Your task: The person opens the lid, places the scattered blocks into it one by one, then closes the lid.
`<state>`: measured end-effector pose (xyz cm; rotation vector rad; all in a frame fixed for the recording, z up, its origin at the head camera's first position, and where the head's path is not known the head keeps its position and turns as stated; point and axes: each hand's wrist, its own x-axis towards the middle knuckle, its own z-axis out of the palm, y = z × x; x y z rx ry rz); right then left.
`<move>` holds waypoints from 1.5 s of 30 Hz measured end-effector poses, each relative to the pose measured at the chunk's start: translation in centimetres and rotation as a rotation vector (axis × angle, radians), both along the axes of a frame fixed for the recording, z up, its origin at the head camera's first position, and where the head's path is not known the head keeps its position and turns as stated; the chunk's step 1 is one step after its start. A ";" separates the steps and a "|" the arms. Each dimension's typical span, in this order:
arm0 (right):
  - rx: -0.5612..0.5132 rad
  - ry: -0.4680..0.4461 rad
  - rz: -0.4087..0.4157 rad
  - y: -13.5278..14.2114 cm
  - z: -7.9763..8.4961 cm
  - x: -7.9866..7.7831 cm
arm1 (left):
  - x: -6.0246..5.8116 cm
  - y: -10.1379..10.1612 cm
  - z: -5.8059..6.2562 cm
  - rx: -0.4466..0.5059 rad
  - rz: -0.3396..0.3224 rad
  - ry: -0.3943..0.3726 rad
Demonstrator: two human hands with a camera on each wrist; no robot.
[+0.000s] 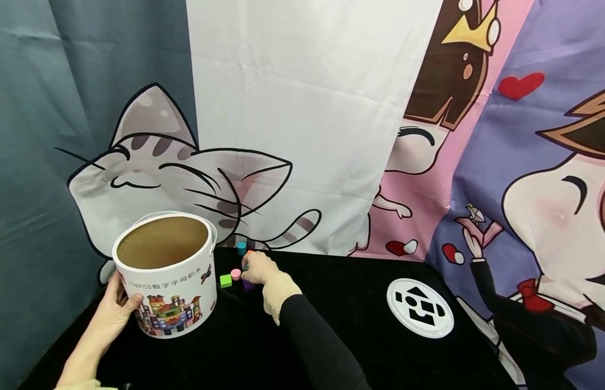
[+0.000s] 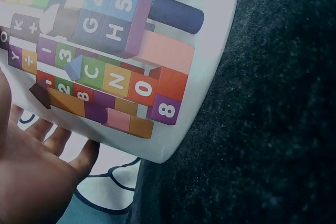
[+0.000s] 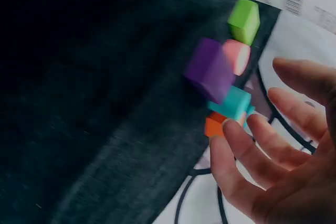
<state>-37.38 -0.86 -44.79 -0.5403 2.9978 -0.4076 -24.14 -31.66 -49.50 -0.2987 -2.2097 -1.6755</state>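
Note:
My left hand (image 1: 114, 306) holds the side of a white bucket (image 1: 177, 281) printed with colourful blocks, thumb on the front and fingers behind. In the left wrist view the bucket's printed wall (image 2: 173, 72) fills the upper left. My right hand (image 1: 260, 271) hovers over a small group of toy blocks, its fingers spread and loosely bent in the right wrist view. Near it lie a green block (image 3: 244, 20), a pink cylinder (image 3: 238, 56), a purple block (image 3: 209, 71), a teal block (image 3: 232, 102) and an orange block (image 3: 214, 125) by the fingertips. A blue cylinder (image 1: 241, 248) stands farther back.
A white round lid (image 1: 397, 311) with shaped cut-outs lies on the black cloth (image 1: 331, 303) at the right. Behind the table hangs a printed cartoon curtain (image 1: 307, 108). The bucket has a thin handle (image 1: 214, 233) at its rim.

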 end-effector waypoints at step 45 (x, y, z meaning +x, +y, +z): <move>0.080 -0.030 -0.107 6.6 2.1 -0.6 | -0.1 0.0 -0.1 -0.004 0.003 0.031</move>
